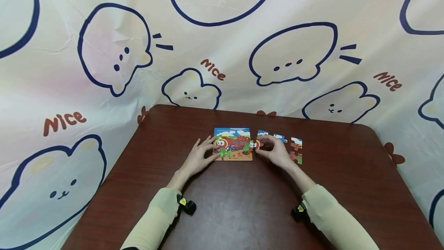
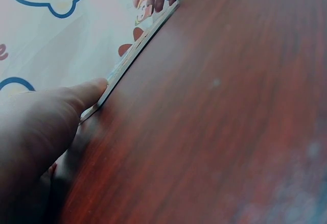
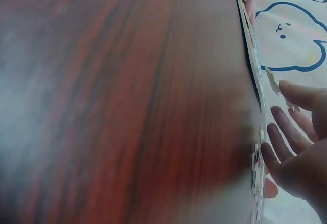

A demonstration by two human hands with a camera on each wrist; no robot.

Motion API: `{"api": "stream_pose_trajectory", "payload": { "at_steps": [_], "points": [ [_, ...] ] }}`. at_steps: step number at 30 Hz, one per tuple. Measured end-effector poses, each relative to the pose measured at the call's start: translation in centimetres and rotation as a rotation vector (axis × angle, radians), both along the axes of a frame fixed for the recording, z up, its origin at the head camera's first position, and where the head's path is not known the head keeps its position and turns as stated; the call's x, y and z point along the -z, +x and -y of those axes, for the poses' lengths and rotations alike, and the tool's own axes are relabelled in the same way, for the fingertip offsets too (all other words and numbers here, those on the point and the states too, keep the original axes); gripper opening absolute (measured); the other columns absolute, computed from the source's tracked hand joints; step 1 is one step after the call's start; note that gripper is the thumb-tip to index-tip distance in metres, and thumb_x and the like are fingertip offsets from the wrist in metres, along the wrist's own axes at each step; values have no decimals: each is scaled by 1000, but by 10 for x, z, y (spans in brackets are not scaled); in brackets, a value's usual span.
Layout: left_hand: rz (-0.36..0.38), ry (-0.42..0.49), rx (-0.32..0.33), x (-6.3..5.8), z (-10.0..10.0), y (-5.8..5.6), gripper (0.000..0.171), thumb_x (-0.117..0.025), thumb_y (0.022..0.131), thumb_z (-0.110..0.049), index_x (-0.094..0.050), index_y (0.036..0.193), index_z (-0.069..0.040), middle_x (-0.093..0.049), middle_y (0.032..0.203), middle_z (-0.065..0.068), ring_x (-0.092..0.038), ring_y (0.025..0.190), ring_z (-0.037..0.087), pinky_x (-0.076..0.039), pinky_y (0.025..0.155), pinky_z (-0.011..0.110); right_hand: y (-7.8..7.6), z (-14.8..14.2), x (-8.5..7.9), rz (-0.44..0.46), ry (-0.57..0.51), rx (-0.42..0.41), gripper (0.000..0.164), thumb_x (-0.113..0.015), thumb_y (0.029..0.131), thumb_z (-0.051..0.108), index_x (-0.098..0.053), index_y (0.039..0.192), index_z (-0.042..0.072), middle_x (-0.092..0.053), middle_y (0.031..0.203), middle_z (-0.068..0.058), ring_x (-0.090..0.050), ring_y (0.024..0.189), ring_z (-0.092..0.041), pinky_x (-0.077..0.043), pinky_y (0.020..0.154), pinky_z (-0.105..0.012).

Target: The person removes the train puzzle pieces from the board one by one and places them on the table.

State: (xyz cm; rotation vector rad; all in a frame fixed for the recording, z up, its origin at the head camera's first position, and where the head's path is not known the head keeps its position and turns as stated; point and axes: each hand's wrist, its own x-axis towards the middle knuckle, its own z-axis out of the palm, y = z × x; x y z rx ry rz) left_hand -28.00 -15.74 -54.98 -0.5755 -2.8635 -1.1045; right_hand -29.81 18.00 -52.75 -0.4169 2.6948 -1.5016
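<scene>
A flat picture puzzle board (image 1: 239, 156) with a cartoon scene lies on the table. My left hand (image 1: 197, 156) rests at its left side, fingers on the board's edge and thumb near the lower left corner. In the left wrist view the extended thumb (image 2: 92, 92) touches the board's edge. Between thumb and index finger, my right hand (image 1: 277, 153) pinches a puzzle piece (image 1: 254, 144) with a cartoon face, held over the board's right edge. The right wrist view shows this piece (image 3: 273, 81) tilted above the board, with the other fingers spread.
Loose puzzle pieces lie right of the board: one with blue sky (image 1: 262, 132) behind the right hand, another (image 1: 280, 137) beyond it, and a column of pieces (image 1: 296, 142) farther right. The brown table (image 1: 239, 211) meets a printed cloth backdrop (image 1: 236, 45) behind.
</scene>
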Motion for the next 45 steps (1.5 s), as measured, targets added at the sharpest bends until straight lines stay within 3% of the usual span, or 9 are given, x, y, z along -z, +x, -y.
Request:
{"api": "stream_pose_trajectory", "payload": {
  "at_steps": [7, 9, 13, 15, 21, 31, 37, 42, 45],
  "points": [
    [-13, 2, 4, 0, 0, -1, 39, -77, 105, -29, -76, 139, -11, -48, 173, 14, -35, 167, 35, -12, 139, 67, 4, -9, 3, -96, 88, 1, 42, -86, 95, 9, -73, 135, 5, -72, 135, -20, -68, 121, -37, -58, 99, -52],
    [-15, 3, 5, -1, 0, 0, 38, -77, 105, -28, -77, 138, -10, -48, 173, 14, -35, 167, 35, -13, 138, 68, 5, -12, 4, -138, 132, 8, 41, -88, 94, 10, -74, 132, 4, -69, 140, -22, -63, 128, -41, -56, 104, -56],
    [-13, -4, 6, -1, -1, 0, 39, -77, 105, -29, -76, 139, -11, -48, 173, 14, -36, 167, 35, -13, 138, 68, 7, -16, 5, -174, 208, 22, 39, -88, 94, 12, -75, 129, 2, -60, 155, -29, -44, 153, -52, -38, 123, -75],
    [-8, -6, 4, -1, -1, 1, 39, -77, 105, -29, -76, 139, -11, -48, 173, 14, -35, 167, 35, -12, 139, 67, 7, -18, 6, -179, 227, 18, 39, -89, 93, 12, -75, 128, 1, -57, 159, -30, -37, 159, -54, -30, 127, -77],
    [-6, -3, -6, -3, -4, 2, 37, -77, 105, -28, -77, 138, -12, -49, 172, 14, -36, 167, 35, -13, 138, 68, 7, -22, 8, -181, 298, 1, 41, -87, 95, 15, -74, 131, 1, -53, 162, -30, -34, 161, -53, -31, 128, -77],
    [2, -18, 20, -3, -1, 3, 37, -75, 106, -29, -76, 139, -11, -47, 173, 14, -34, 168, 35, -13, 138, 68, 10, -21, 13, -212, 335, 7, 50, -86, 96, 17, -69, 140, 1, -56, 158, -30, -42, 155, -52, -30, 128, -77],
    [-5, -25, 31, -6, 1, 6, 43, -73, 107, -27, -71, 147, -12, -48, 173, 18, -28, 170, 40, -16, 136, 72, 15, -9, 15, -285, 290, -31, 50, -86, 97, 20, -69, 140, 4, -66, 145, -24, -55, 139, -48, -39, 114, -77],
    [-5, -80, 93, -18, -11, 7, 51, -72, 108, -26, -63, 155, -9, -46, 172, 23, -29, 169, 43, -19, 135, 73, 7, 2, 33, -360, 284, -106, 48, -84, 100, 36, -71, 139, 11, -71, 137, -16, -60, 126, -40, -46, 99, -69],
    [-13, -150, 151, -22, -19, 8, 55, -69, 110, -32, -59, 159, -9, -45, 173, 23, -31, 168, 43, -20, 135, 72, 8, 13, 28, -344, 298, -158, 50, -83, 100, 40, -72, 139, 10, -72, 137, -15, -60, 126, -37, -46, 97, -65]
  ]
}}
